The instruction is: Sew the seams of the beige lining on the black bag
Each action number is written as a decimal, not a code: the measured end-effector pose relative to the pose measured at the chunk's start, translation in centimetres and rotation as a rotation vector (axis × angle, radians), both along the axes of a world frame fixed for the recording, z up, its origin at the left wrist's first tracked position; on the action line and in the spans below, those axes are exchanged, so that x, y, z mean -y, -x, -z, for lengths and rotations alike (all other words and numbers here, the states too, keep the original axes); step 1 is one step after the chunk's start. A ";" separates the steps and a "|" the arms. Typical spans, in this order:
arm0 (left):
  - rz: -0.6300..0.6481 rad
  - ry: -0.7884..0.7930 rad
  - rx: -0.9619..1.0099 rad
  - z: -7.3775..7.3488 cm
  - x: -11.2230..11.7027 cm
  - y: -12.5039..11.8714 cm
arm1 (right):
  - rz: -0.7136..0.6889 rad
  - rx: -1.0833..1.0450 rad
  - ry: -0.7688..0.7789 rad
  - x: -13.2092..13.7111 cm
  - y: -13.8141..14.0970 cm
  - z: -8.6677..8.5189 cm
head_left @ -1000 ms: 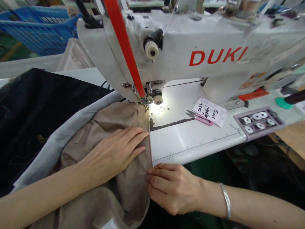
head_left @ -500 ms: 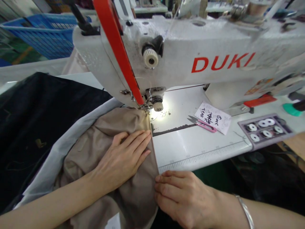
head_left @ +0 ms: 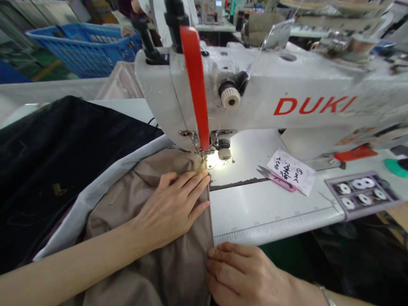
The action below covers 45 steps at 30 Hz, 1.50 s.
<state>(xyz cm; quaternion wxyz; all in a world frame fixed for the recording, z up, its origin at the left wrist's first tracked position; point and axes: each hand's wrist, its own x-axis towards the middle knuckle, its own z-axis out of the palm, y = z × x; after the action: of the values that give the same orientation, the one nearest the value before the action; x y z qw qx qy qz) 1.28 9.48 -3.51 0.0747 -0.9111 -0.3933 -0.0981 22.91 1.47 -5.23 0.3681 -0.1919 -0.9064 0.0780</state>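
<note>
While left fingers (head_left: 183, 187) rest open on beige cloth (head_left: 159, 272), right fingers (head_left: 223, 255) touch its edge (neither gripping).

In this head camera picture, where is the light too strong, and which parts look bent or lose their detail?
In the head view, a white glare sits on the needle plate; the blue plastic basket at upper left looks bent by wide-lens distortion; the black fabric is so dark that its detail is lost; the bottom edge cuts off the right hand.
</note>
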 end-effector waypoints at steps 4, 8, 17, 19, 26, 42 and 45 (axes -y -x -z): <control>-0.006 -0.009 0.041 0.0 0.0 -0.2 | 0.037 -0.040 -0.047 -0.1 0.2 0.6; -0.014 0.006 0.069 0.0 -0.1 -0.2 | 0.091 -0.071 -0.016 -0.1 0.2 1.2; -0.024 0.020 0.081 0.3 -0.8 0.0 | 0.056 -0.043 -0.044 -1.5 0.2 0.2; -0.026 0.020 0.084 0.3 -1.1 0.0 | 0.034 -0.014 -0.014 -1.9 0.0 -0.1; -0.018 -0.001 0.098 0.5 -2.3 0.1 | -0.007 -0.030 0.058 -3.0 -0.1 -0.3; 0.051 -0.079 0.105 0.9 -4.7 1.2 | -0.063 0.035 0.173 -4.9 -0.1 -0.2; 0.083 -0.076 0.103 1.0 -5.2 1.5 | -0.082 0.062 0.185 -5.2 -0.2 -0.1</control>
<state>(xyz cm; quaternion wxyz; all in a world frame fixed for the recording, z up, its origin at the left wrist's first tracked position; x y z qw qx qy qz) -0.20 14.64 -4.53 0.0845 -0.9168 -0.3547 -0.1628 23.12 6.71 -5.17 0.3171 -0.1902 -0.9133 0.1706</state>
